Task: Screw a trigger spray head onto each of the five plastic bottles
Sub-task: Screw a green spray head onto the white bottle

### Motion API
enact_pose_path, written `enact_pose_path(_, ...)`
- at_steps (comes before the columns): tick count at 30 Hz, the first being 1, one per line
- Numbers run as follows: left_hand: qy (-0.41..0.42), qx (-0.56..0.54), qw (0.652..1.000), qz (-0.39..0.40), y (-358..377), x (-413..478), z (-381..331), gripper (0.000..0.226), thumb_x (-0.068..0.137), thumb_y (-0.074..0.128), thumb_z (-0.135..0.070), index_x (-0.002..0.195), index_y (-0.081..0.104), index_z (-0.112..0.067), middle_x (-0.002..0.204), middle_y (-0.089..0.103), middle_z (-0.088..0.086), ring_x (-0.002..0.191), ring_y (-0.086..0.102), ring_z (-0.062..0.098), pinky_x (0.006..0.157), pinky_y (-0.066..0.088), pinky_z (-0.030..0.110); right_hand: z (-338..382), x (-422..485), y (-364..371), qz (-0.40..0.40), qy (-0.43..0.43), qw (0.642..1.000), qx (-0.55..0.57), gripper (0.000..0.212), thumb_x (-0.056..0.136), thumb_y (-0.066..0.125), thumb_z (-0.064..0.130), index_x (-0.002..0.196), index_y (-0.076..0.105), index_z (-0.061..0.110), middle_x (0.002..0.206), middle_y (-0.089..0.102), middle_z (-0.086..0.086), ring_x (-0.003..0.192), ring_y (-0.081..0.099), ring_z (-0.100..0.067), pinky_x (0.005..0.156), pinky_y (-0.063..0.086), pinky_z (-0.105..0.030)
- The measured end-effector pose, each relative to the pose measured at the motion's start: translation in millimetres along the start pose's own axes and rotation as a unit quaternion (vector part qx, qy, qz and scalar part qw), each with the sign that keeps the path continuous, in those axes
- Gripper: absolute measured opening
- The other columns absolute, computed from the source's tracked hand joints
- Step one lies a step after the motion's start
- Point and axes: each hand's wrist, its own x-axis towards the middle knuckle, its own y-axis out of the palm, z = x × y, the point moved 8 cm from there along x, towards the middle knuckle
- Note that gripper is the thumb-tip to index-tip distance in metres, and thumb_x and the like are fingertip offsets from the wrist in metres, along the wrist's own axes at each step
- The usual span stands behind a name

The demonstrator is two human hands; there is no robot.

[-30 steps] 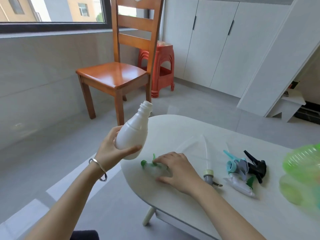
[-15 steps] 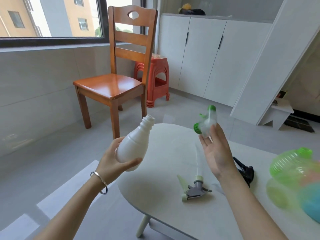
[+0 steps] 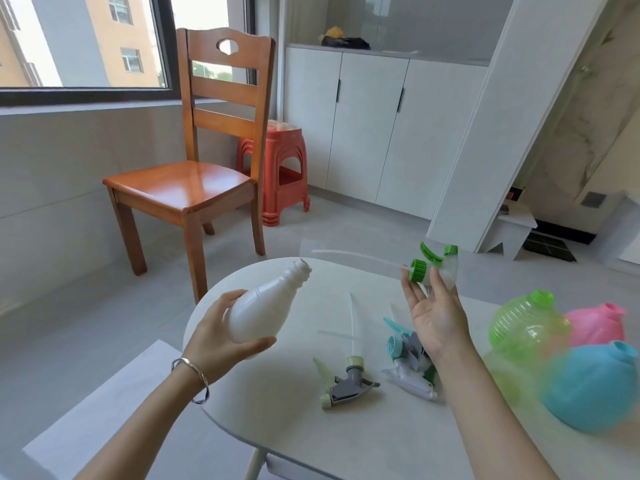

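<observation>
My left hand (image 3: pixel 221 336) grips a white plastic bottle (image 3: pixel 266 308) by its base, tilted so its open threaded neck points up and right. My right hand (image 3: pixel 433 311), palm toward me, holds a clear spray head with green collar and trigger (image 3: pixel 434 265) at the fingertips; its thin dip tube runs left toward the bottle's mouth without reaching it. On the white table (image 3: pixel 346 431) lie a grey spray head with pale green nozzle (image 3: pixel 346 381) and a small heap of other spray heads (image 3: pixel 410 355).
Green (image 3: pixel 526 325), pink (image 3: pixel 597 323) and blue (image 3: pixel 592 386) round bottles lie at the table's right side. A wooden chair (image 3: pixel 194 174) and a red plastic stool (image 3: pixel 282 171) stand beyond the table. White cabinets line the far wall.
My right hand picked the green spray head off the table and raised it to the bottle's height, its tube now pointing at the neck. The bottle tilted further right.
</observation>
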Motion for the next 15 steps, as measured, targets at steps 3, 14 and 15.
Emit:
enact_pose_path(3,-0.011,0.000,1.000,-0.012,4,3,2,0.079,0.050,0.091,-0.031,0.118,0.051,-0.026,0.110,0.054,0.000,0.093,0.056,0.014,0.050,0.051,0.012,3,0,0,0.014,0.003,1.000,-0.003,0.032,0.095,0.047,0.010,0.127,0.049,0.012,0.099,0.072,-0.005,0.106,0.066,-0.024,0.093,0.051,-0.038)
enact_pose_path(14,0.038,0.069,0.996,0.052,15,4,-9,0.086,0.044,0.080,-0.055,0.121,0.048,-0.037,0.116,0.053,-0.012,0.102,0.052,0.005,0.076,0.038,0.010,-18,-11,10,0.085,0.062,0.982,-0.158,0.029,0.091,0.053,0.011,0.120,0.051,0.012,0.110,0.066,-0.017,0.093,0.069,-0.026,0.089,0.055,-0.034)
enact_pose_path(15,0.045,0.069,0.994,0.073,22,3,-13,0.086,0.043,0.078,-0.057,0.122,0.048,-0.038,0.117,0.053,-0.014,0.103,0.051,0.002,0.077,0.037,0.007,-25,-14,11,0.100,0.070,0.974,-0.189,0.030,0.090,0.055,0.012,0.119,0.053,0.014,0.109,0.067,-0.016,0.094,0.069,-0.025,0.088,0.055,-0.033)
